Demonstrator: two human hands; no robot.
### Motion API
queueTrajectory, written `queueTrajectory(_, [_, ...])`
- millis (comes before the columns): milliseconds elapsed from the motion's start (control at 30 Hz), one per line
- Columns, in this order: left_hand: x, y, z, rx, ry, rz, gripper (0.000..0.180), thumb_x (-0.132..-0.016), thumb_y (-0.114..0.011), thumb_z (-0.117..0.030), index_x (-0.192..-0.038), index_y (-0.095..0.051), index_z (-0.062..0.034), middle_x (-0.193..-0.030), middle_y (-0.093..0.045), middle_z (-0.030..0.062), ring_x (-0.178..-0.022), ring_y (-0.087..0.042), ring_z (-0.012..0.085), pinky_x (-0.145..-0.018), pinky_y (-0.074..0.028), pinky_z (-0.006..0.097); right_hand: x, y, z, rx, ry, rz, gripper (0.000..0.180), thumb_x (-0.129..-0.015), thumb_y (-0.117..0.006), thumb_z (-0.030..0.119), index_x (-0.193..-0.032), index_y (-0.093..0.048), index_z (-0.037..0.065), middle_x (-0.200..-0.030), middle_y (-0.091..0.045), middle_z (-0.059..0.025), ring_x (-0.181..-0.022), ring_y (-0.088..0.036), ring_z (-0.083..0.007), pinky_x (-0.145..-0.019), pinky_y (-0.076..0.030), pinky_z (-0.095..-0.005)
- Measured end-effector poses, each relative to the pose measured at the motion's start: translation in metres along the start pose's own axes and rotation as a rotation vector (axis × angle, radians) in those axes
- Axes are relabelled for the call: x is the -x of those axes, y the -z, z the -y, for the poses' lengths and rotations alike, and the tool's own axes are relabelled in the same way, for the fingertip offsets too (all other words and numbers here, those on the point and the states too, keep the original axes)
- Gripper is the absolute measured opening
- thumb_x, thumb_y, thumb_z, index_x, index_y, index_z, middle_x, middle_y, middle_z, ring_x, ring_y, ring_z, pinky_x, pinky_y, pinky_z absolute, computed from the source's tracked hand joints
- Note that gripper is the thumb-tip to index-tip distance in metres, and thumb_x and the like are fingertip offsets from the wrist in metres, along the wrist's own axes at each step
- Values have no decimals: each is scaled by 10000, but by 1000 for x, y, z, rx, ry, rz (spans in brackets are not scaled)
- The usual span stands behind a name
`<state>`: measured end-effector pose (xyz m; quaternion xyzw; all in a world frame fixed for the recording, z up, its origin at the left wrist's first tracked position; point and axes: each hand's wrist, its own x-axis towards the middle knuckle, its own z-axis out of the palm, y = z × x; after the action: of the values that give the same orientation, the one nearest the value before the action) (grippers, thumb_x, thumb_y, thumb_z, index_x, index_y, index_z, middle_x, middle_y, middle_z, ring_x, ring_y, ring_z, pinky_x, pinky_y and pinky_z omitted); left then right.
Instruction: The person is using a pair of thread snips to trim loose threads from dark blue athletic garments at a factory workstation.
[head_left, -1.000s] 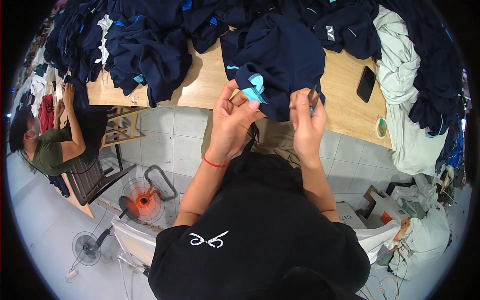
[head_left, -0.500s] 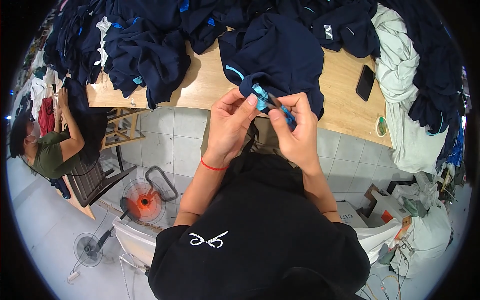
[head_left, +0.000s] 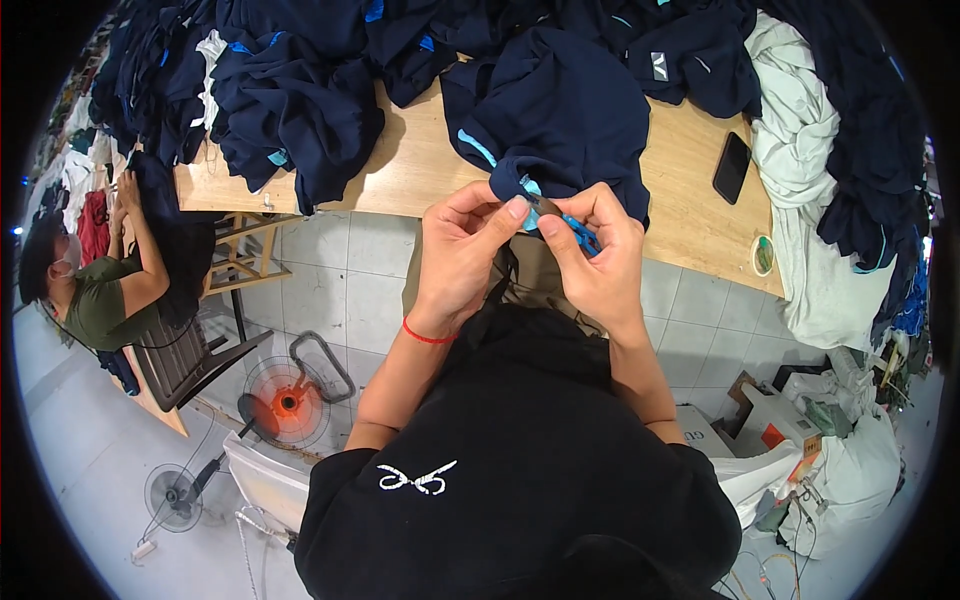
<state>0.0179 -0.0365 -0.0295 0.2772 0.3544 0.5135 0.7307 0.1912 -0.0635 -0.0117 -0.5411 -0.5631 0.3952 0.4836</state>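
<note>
A navy garment [head_left: 560, 110] with light-blue trim lies on the wooden table [head_left: 420, 175] and hangs over its near edge. My left hand [head_left: 465, 250] pinches the garment's lower edge between thumb and fingers. My right hand [head_left: 595, 255] touches it from the right and grips small blue-handled snips [head_left: 578, 228] at the same spot on the trim. Both hands are held together just in front of the table edge, above my black top.
Heaps of navy garments [head_left: 290, 90] cover the table's far side, with pale cloth [head_left: 800, 130] at right. A black phone [head_left: 732, 167] and a tape roll [head_left: 763, 254] lie at the right. Another person [head_left: 100, 290] works at the left. An orange fan [head_left: 287, 400] stands on the floor.
My hands, spread apart on the trim a second ago, have come together at the garment's edge. The garment has bunched up slightly between them.
</note>
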Motion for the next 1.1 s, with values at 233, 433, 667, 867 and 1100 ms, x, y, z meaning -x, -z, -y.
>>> queueTrajectory(233, [1,1,-2,-41,-4,36,137,-1016,-762,-52,-1133,-769,19,-1022,-781,40,-915,-695,70,-860,-558,225,-2,0,-7,-78,-22,-5,154,-997,-773,62,-958,-645,-15,-805,-717,-36,-727,-586,-25,-649,-437,-209])
queueTrajectory(433, [-4,5,1,69,35,11,168,-1011,-768,-40,-1160,-745,33,-1063,-780,55,-942,-706,75,-870,-567,227,-6,-6,-2,-250,-36,-94,146,-997,-766,48,-960,-640,-14,-776,-702,-15,-694,-570,-16,-620,-414,-204])
queueTrajectory(667, [-15,29,-7,362,127,32,457,-981,-496,-251,-1337,-634,1,-1237,-741,93,-1216,-663,231,-1125,-474,432,-17,29,-32,-314,-241,-227,156,-1061,-715,173,-1066,-683,20,-819,-646,29,-717,-529,-27,-661,-412,-215])
queueTrajectory(867, [-30,141,37,179,229,-247,345,-1012,-520,-263,-1264,-659,-73,-1215,-734,32,-1128,-672,168,-1033,-499,375,9,86,-109,155,-404,-247,113,-1012,-739,86,-1022,-733,-26,-867,-719,-25,-812,-655,-94,-753,-507,-257])
queueTrajectory(1100, [-29,160,45,122,117,-271,251,-961,-525,-156,-1183,-622,-88,-1184,-706,34,-1099,-667,172,-1032,-498,352,11,37,-141,295,-311,-158,139,-940,-758,45,-1061,-783,-19,-927,-803,-114,-833,-732,-173,-782,-555,-319])
